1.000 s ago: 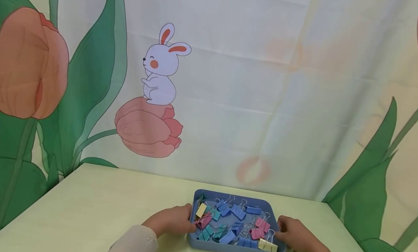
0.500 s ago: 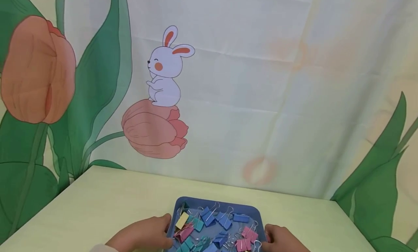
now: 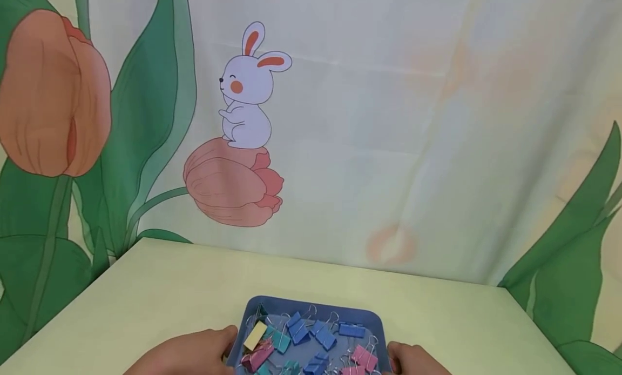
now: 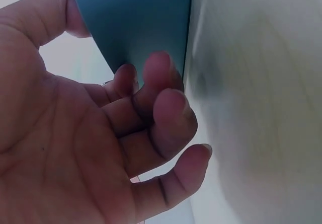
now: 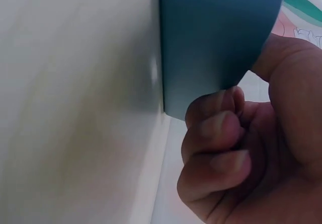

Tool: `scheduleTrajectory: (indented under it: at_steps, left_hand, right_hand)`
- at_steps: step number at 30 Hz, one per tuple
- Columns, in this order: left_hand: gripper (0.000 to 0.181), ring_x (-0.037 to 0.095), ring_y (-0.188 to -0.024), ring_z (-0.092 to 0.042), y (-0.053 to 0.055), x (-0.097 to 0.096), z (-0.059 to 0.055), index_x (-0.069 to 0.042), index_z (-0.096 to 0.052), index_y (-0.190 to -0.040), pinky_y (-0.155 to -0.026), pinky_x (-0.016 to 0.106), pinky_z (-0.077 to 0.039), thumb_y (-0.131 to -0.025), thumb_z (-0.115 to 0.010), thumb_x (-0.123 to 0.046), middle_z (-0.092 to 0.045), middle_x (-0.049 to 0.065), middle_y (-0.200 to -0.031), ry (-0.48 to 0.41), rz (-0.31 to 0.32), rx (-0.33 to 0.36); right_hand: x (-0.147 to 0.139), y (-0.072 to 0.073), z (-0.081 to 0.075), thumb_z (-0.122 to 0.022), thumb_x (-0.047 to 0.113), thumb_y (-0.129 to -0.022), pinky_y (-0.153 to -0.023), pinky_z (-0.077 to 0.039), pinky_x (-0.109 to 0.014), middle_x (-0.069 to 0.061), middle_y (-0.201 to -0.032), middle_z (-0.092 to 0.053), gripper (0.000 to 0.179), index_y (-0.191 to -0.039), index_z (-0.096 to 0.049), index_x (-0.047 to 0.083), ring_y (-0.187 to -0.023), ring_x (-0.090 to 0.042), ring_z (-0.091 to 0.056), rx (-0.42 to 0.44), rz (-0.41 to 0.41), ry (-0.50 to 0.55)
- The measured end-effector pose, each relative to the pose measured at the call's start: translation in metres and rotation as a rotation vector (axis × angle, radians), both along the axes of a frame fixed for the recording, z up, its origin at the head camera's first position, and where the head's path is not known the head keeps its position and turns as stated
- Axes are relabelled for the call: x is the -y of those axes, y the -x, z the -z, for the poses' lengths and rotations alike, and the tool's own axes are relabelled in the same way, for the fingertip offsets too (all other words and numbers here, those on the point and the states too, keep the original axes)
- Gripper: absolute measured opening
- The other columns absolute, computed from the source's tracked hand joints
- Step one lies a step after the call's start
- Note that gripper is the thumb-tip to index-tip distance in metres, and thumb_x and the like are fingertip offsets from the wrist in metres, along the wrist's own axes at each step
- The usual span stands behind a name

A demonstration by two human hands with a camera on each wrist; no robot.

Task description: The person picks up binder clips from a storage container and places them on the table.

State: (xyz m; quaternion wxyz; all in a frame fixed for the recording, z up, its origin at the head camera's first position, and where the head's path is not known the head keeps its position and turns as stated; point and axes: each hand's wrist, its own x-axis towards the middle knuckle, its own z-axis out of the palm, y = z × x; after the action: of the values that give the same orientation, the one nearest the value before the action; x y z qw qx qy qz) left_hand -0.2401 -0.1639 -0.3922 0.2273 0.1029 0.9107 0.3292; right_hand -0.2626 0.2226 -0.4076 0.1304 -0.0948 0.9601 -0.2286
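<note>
A blue tray [image 3: 335,310] holding several binder clips lies low in the head view, its near part cut off by the frame. My left hand [image 3: 182,354] grips its left side and my right hand [image 3: 412,360] its right side. In the left wrist view, the thumb goes over the wall of the tray [image 4: 136,22] while curled fingers meet its outside. The right wrist view has the thumb at the rim of the tray [image 5: 216,32] and bent fingers against the outer wall. Among the clips are blue [image 3: 323,334], pink [image 3: 364,357], yellow [image 3: 255,336], teal [image 3: 279,340] and red [image 3: 259,355] ones.
The tray is on a pale yellow tabletop [image 3: 194,280]. A hanging cloth [image 3: 350,164] printed with tulips and a rabbit rises along the table's back edge. Side edges of the table slope down at left and right.
Both hands have moved the tray to the left and closer to me, keeping hold of its sides. Its near part has gone out of the head view, which has also shifted slightly.
</note>
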Motion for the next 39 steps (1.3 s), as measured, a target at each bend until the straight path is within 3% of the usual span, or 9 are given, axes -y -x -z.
scheduleTrajectory:
  at_steps: [3,10,18,22,27,33,39]
  left_hand:
    - [0.029,0.02,-0.081,-0.055,0.003,-0.001,-0.004,-0.011,-0.052,-0.101,-0.078,0.043,-0.048,-0.08,-0.07,-0.021,-0.061,0.003,-0.087,0.035,-0.006,-0.021]
    - [0.033,0.019,-0.084,-0.054,0.01,0.001,-0.014,-0.013,-0.051,-0.101,-0.085,0.044,-0.05,-0.079,-0.071,-0.026,-0.06,0.001,-0.09,0.151,0.014,-0.054]
    - [0.023,0.018,-0.076,-0.052,0.01,0.007,-0.022,-0.02,-0.056,-0.093,-0.067,0.036,-0.045,-0.079,-0.072,-0.03,-0.058,0.001,-0.082,0.216,0.018,-0.122]
    - [0.021,0.017,-0.071,-0.053,0.009,0.007,-0.024,-0.019,-0.06,-0.094,-0.063,0.034,-0.044,-0.082,-0.071,-0.032,-0.058,0.001,-0.078,0.2,-0.015,-0.204]
    - [0.028,0.016,-0.066,-0.052,0.01,0.003,-0.024,-0.017,-0.059,-0.104,-0.06,0.031,-0.044,-0.084,-0.072,-0.032,-0.058,0.001,-0.077,0.145,-0.071,-0.353]
    - [0.028,0.013,-0.082,-0.054,0.011,-0.01,-0.027,-0.018,-0.063,-0.108,-0.074,0.032,-0.052,-0.084,-0.073,-0.03,-0.059,-0.002,-0.093,0.121,-0.057,-0.469]
    - [0.028,0.015,-0.093,-0.059,0.012,-0.016,-0.026,-0.015,-0.068,-0.111,-0.089,0.039,-0.054,-0.085,-0.073,-0.025,-0.062,-0.004,-0.097,0.192,-0.037,-0.453]
  right_hand:
    - [0.001,0.001,-0.005,-0.067,0.021,-0.081,-0.056,-0.034,-0.027,0.0,-0.061,-0.043,0.021,-0.075,-0.051,0.01,-0.062,-0.015,-0.047,0.025,0.039,0.032]
    - [0.004,0.001,-0.012,-0.066,0.021,-0.083,-0.059,-0.035,-0.029,-0.001,-0.065,-0.046,0.019,-0.079,-0.052,0.01,-0.065,-0.015,-0.048,0.069,0.083,0.026]
    - [0.004,0.002,-0.009,-0.067,0.022,-0.084,-0.06,-0.036,-0.029,-0.002,-0.063,-0.047,0.02,-0.078,-0.052,0.01,-0.065,-0.016,-0.048,0.034,0.084,-0.007]
    - [0.003,0.0,-0.006,-0.068,0.022,-0.083,-0.059,-0.036,-0.03,-0.002,-0.063,-0.048,0.021,-0.077,-0.052,0.01,-0.065,-0.016,-0.048,0.04,0.089,-0.014]
    - [0.003,-0.003,-0.004,-0.068,0.021,-0.083,-0.059,-0.035,-0.029,-0.002,-0.063,-0.048,0.021,-0.077,-0.052,0.01,-0.064,-0.016,-0.048,0.043,0.08,-0.01]
    - [0.005,-0.006,-0.005,-0.068,0.019,-0.084,-0.058,-0.036,-0.029,-0.003,-0.063,-0.047,0.019,-0.078,-0.052,0.009,-0.064,-0.016,-0.048,0.057,0.093,0.011]
    - [0.006,-0.008,0.001,-0.066,0.019,-0.084,-0.057,-0.036,-0.029,-0.002,-0.063,-0.047,0.018,-0.079,-0.052,0.009,-0.063,-0.016,-0.047,0.072,0.063,0.034]
